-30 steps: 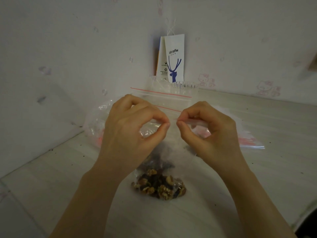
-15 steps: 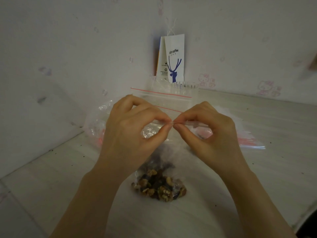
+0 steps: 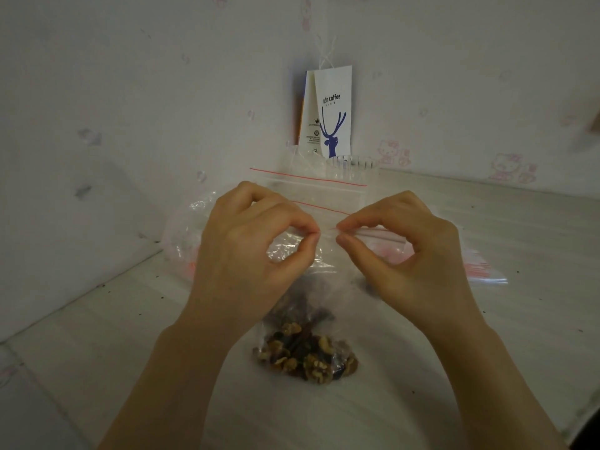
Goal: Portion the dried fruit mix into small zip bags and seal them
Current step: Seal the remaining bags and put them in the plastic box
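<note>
While left grip (image 3: 246,254) and right grip (image 3: 415,254) pinch the zip bag (image 3: 337,287) top | paper bag (image 3: 334,105) reads "luckin coffee"

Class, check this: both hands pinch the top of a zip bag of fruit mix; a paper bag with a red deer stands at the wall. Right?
One slip: the head view shows the deer on the paper bag is blue, not red.

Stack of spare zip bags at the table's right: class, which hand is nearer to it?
Right. The right hand is just left of the stack of spare zip bags; the left hand is farther left. Both pinch the filled zip bag at its top.
</note>
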